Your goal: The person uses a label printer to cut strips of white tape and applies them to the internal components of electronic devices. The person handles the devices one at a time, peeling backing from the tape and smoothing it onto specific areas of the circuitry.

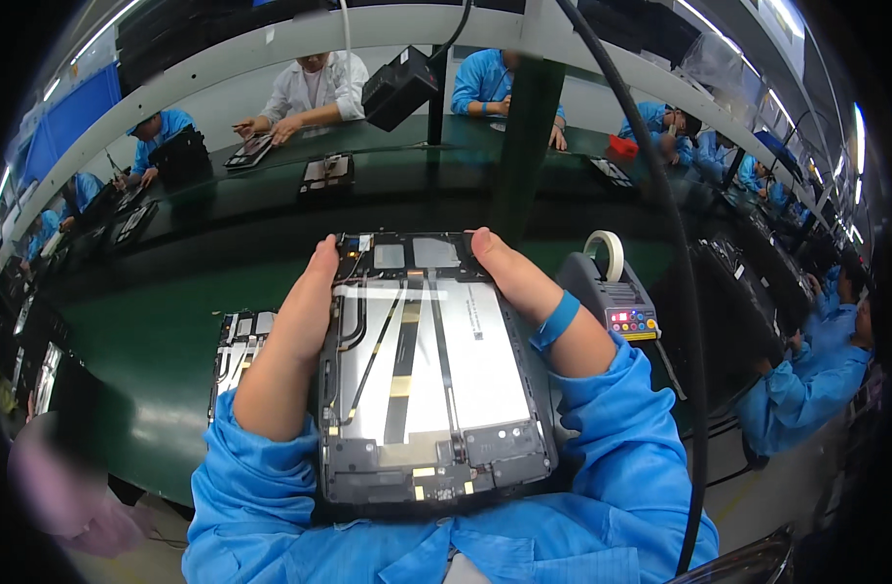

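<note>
Between my hands is an opened tablet [485,360], its back cover off and its insides facing me. A large silver battery, dark flat cables, pale tape strips and black modules at the near end show in it. My left hand [315,297] grips its left edge near the far corner, thumb along the rim. At the far right corner my right hand [509,273] holds the other edge, thumb on top. The fingers of both hands are hidden beneath the tablet. The near end is close to my body. A blue band [560,319] circles my right wrist.
A second opened tablet [237,346] lies left of my forearm on the green bench [154,389]. Right stands a tape dispenser [616,292] with lit buttons. A black cable [685,292] hangs at the right. Co-workers sit across the bench and at the right, near more tablets [327,173].
</note>
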The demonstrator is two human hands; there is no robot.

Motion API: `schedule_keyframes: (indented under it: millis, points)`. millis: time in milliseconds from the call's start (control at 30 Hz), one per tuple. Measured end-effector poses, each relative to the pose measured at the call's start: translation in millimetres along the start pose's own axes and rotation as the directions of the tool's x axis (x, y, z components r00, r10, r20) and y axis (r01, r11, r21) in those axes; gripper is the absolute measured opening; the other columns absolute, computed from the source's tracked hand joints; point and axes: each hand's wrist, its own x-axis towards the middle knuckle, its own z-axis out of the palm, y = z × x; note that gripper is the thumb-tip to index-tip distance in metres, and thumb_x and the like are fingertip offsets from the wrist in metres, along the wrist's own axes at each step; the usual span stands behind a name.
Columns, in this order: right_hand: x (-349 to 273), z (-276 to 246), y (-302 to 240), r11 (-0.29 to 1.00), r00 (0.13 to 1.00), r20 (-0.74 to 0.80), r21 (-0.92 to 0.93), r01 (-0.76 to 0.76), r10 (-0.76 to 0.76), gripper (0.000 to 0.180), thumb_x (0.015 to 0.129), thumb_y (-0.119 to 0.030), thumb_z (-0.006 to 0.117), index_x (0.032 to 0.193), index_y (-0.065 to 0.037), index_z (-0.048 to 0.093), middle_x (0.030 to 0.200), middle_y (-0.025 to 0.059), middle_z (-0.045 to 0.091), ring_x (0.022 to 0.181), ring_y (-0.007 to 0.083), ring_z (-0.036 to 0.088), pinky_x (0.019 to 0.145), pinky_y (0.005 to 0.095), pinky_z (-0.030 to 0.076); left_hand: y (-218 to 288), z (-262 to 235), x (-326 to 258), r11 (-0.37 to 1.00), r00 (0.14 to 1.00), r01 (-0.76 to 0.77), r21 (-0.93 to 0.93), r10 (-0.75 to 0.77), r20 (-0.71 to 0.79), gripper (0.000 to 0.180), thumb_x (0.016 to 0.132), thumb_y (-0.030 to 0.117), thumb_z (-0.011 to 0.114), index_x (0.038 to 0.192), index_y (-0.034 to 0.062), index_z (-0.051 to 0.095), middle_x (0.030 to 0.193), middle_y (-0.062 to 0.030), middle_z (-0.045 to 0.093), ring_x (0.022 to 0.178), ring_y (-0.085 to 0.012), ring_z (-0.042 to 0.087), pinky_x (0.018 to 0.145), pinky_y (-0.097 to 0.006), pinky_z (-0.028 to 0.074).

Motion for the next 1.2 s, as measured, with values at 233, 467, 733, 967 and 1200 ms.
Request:
schedule_keyframes:
  millis: [233, 467, 733, 967, 1200]
  points:
    - [-93, 43, -23, 0.803, 1.0, -0.018, 0.595, 0.027, -0.021, 0.083, 0.09, -0.064, 0.028, 0.145, -0.004, 0.015, 0.144, 0.0129, 0.033, 0.13, 0.0245, 0.037, 0.106, 0.036, 0.032, -25, 14, -83, 0.985, 0.999, -0.016, -0.175, 0.022, 0.031, 0.062, 0.098, 0.049, 0.025, 0.141, 0.0051, 0.026, 0.135, -0.015, 0.044, 0.116, -0.0249, 0.051, 0.096, -0.036, 0.045]
    - [-138, 55, -54, 0.813, 1.0, -0.008, 0.583, 0.004, 0.001, 0.077, 0.096, -0.052, 0.031, 0.146, -0.001, 0.002, 0.151, 0.014, 0.018, 0.137, 0.0234, 0.022, 0.111, 0.0351, 0.019, -27, 15, -128, 0.932, 0.967, 0.251, -0.262, -0.251, 0.034, 0.072, 0.094, 0.058, 0.025, 0.143, 0.0052, 0.023, 0.138, -0.0146, 0.04, 0.124, -0.0245, 0.043, 0.103, -0.037, 0.035]
    - [-194, -11, -15, 0.998, 0.728, -0.685, 0.018, 0.065, -0.036, 0.03, 0.083, -0.007, 0.061, 0.112, -0.002, 0.056, 0.1, 0.0038, 0.059, 0.088, 0.0102, 0.056, 0.08, 0.0254, 0.046, -60, -48, -133, 0.989, 0.988, -0.147, 0.007, 0.147, -0.05, 0.073, 0.096, 0.055, 0.023, 0.143, -0.0004, 0.021, 0.14, -0.0157, 0.038, 0.128, -0.0242, 0.039, 0.107, -0.036, 0.029]
    - [-233, -96, 67, 0.813, 0.399, -0.715, 0.435, -0.387, 0.573, 0.032, 0.086, -0.036, 0.062, 0.093, -0.005, 0.06, 0.079, 0.0039, 0.06, 0.066, 0.0097, 0.053, 0.056, 0.0227, 0.041, -41, -42, -115, 0.924, 0.943, -0.323, 0.203, 0.333, -0.015, 0.063, 0.097, 0.041, 0.023, 0.136, -0.0079, 0.025, 0.138, -0.0202, 0.035, 0.132, -0.0268, 0.03, 0.111, -0.037, 0.018]
    - [-257, -137, 136, 0.799, 0.695, -0.459, 0.526, -0.289, 0.554, 0.028, 0.09, -0.04, 0.057, 0.086, -0.011, 0.056, 0.073, 0.0033, 0.059, 0.059, 0.014, 0.053, 0.054, 0.0262, 0.041, -34, -40, -132, 0.942, 0.944, -0.303, 0.145, 0.317, -0.089, 0.054, 0.094, 0.04, 0.035, 0.129, -0.0009, 0.038, 0.126, -0.0155, 0.048, 0.12, -0.0242, 0.044, 0.095, -0.034, 0.034]
